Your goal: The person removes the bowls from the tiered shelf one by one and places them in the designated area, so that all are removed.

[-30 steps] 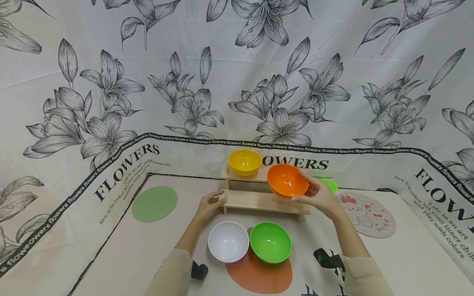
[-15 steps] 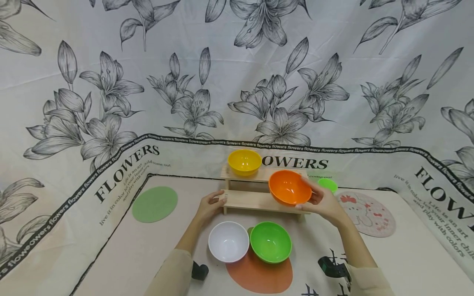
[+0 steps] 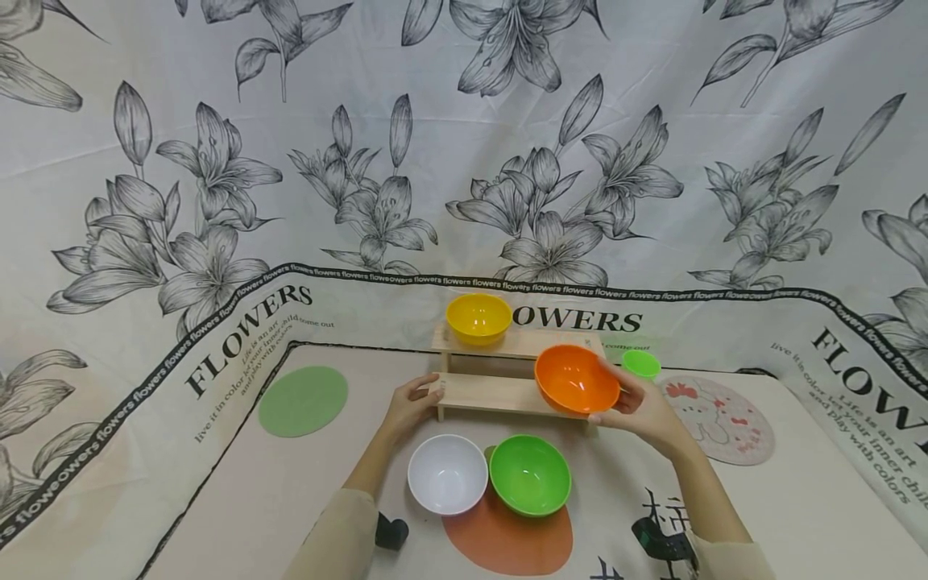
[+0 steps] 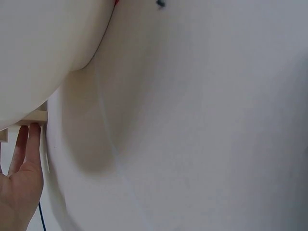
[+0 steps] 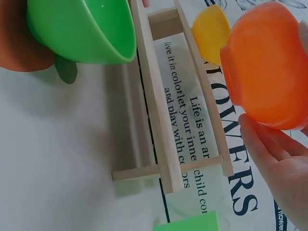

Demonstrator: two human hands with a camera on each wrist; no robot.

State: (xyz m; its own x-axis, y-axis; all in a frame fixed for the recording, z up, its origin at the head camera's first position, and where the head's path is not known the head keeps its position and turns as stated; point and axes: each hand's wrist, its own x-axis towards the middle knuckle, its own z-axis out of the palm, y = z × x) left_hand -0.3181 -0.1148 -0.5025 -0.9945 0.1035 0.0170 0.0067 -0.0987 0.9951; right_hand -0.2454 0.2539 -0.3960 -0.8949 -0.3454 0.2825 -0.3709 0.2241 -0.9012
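Observation:
My right hand (image 3: 645,411) grips the orange bowl (image 3: 576,380) by its right side, thumb low near the front and fingers behind. The bowl tilts toward me in front of the right part of a two-tier wooden shelf (image 3: 493,393); the right wrist view shows its base (image 5: 232,79) off the wood. My left hand (image 3: 409,409) holds the shelf's left end; in the left wrist view its fingers (image 4: 32,144) meet the wood. A yellow bowl (image 3: 478,318) stands on the upper tier, at the left. A white bowl (image 3: 447,474) and a green bowl (image 3: 531,475) sit before the shelf.
An orange round mat (image 3: 507,544) lies partly under the front bowls. A green oval mat (image 3: 303,400) is at left, and a pink patterned mat (image 3: 718,423) at right. A small bright green object (image 3: 641,364) stands behind my right hand. Flower-printed cloth (image 3: 362,201) hangs behind.
My right hand has brought the orange bowl down and slightly right, from the upper tier's height to in front of the lower tier. My left hand stays at the shelf's end.

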